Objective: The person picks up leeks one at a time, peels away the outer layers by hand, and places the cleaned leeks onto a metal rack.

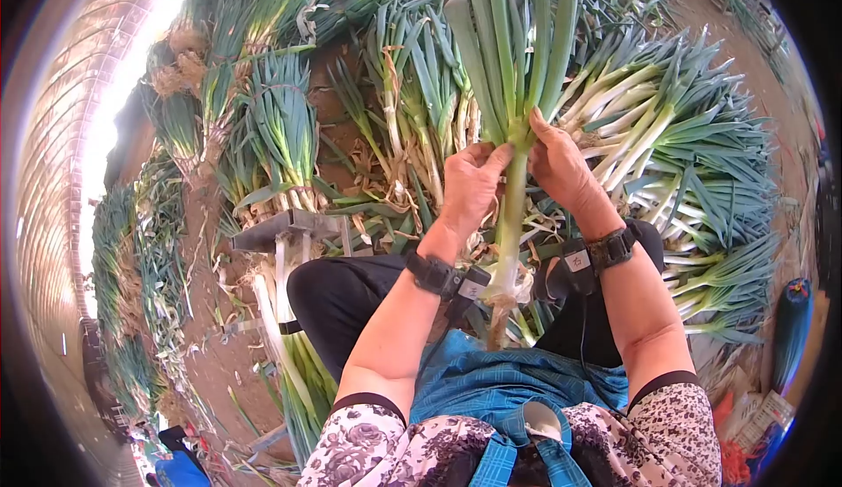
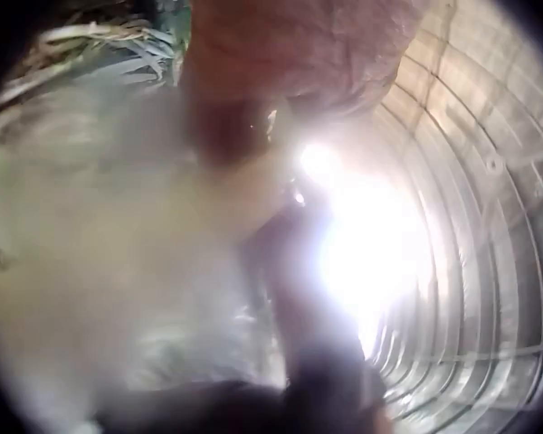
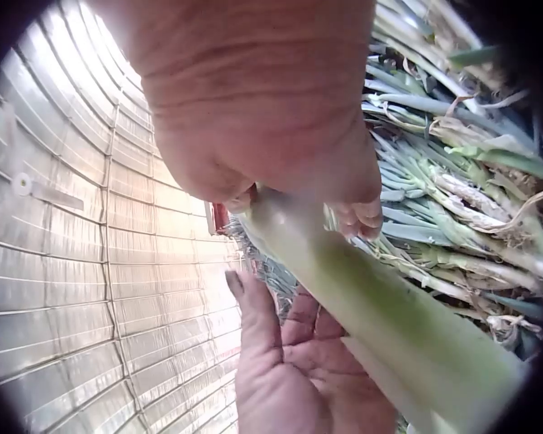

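Observation:
A big green onion (image 1: pixel 513 215) stands upright between the person's knees, its root end low at the lap and its green leaves fanning out at the top. Just below the leaves, the left hand (image 1: pixel 474 184) holds the stalk from the left with its thumb and curled fingers. From the other side the right hand (image 1: pixel 566 167) grips it, thumb up at the base of the leaves. In the right wrist view the pale stalk (image 3: pixel 371 307) passes under the right hand (image 3: pixel 262 117) and in front of the left palm (image 3: pixel 312 389). The left wrist view is largely blurred.
Loose green onions (image 1: pixel 719 180) lie heaped at the right. Tied bundles (image 1: pixel 285 127) stand at the left and behind. A metal stand (image 1: pixel 285 228) is beside the left knee, with more green onions (image 1: pixel 303 390) below it. Leaf scraps litter the soil. A ribbed translucent wall (image 1: pixel 53 189) curves along the left.

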Available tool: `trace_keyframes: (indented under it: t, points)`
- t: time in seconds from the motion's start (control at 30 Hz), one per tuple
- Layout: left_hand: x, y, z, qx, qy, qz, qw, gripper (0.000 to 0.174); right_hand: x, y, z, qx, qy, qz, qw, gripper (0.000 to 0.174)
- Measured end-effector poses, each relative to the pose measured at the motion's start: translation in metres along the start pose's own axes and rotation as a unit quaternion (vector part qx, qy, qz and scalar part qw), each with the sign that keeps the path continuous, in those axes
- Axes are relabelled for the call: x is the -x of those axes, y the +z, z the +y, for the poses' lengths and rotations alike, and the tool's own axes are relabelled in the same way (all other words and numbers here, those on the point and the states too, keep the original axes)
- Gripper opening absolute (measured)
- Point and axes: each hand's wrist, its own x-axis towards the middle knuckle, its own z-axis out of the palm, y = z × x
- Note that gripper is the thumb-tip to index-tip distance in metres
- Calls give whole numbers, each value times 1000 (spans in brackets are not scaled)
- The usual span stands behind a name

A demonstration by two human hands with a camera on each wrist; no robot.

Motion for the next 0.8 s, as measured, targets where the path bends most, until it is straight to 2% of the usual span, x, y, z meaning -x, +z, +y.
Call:
trace_keyframes:
  t: [0.03, 0.13, 0.2, 0.27, 0.3, 0.37, 0.53, 0.6, 0.8]
  points:
    - [-2, -5, 0, 83, -29, -8, 996, 31, -1, 2, 0, 0, 0, -4, 1000, 28]
    - [0, -10, 2, 82, -39, -29, 995, 30, -1, 10, -3, -1, 1, -20, 1000, 27]
    - [4, -4, 6, 20, -2, -34, 999, 29, 4, 21, -4, -53, 29, -25, 998, 26]
    - [4, -2, 3, 4, 60, -43, 997, 31, -1, 23, -1, -70, 16, -19, 997, 26]
    - [2, -3, 0, 4, 59, -44, 997, 31, -3, 22, 2, -70, 0, -14, 997, 27]
    - [3, -2, -6, -48, 108, -25, 993, 31, 0, 21, 8, -72, -33, -5, 997, 29]
    - [14, 3, -7, 8, 116, -1, 993, 27, 4, 26, 10, -105, 2, -56, 993, 32]
    - [18, -2, -12, -10, 121, -1, 993, 27, 5, 25, 12, -109, 38, -74, 991, 33]
    - [26, -3, -12, -46, 154, 55, 985, 25, 0, 31, 25, -97, 25, -69, 993, 35]
